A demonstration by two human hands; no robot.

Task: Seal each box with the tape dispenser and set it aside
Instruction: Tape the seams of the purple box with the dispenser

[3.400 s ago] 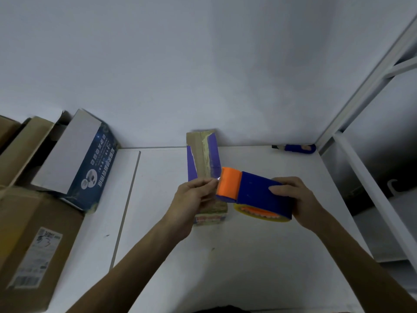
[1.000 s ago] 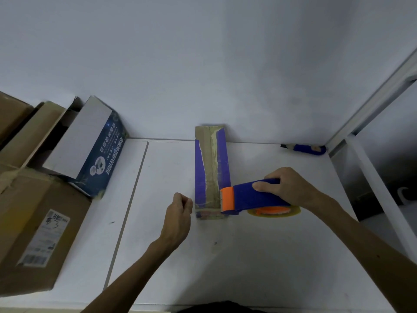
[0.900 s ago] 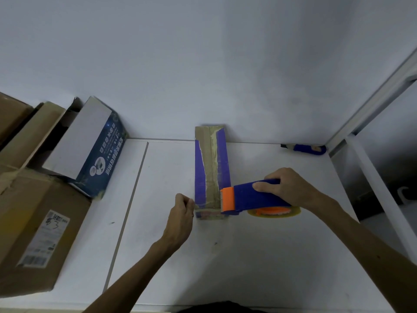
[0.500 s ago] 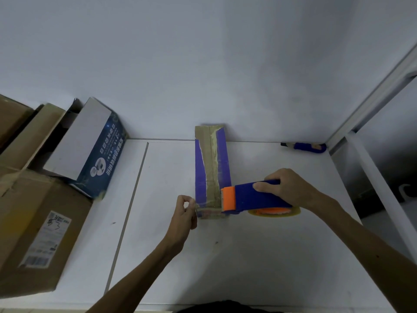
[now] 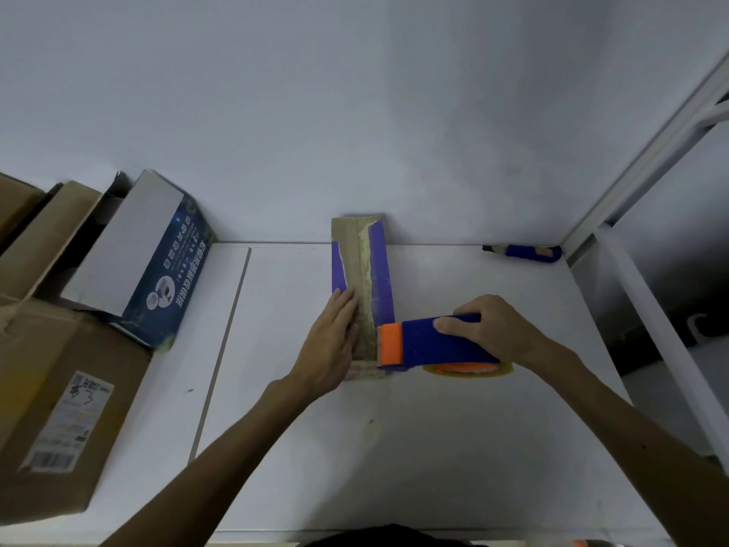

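Observation:
A long narrow blue box (image 5: 369, 266) with a worn brown taped top lies on the white table (image 5: 414, 448), its far end against the wall. My left hand (image 5: 331, 345) lies flat on the near left part of its top, fingers straight. My right hand (image 5: 489, 329) grips the blue tape dispenser (image 5: 438, 343), whose orange front end sits at the box's near right edge. The yellowish tape roll (image 5: 469, 371) shows under the dispenser.
A dark blue printed box (image 5: 157, 270) with its white flap open leans at the left, beside brown cardboard cartons (image 5: 59, 388). A blue-handled cutter (image 5: 528, 252) lies at the back right corner. A white metal frame (image 5: 651, 309) borders the table's right side.
My left hand, earlier curled beside the box's near left corner, has opened and moved onto the box top. The dispenser and my right hand have stayed at the box's near right edge.

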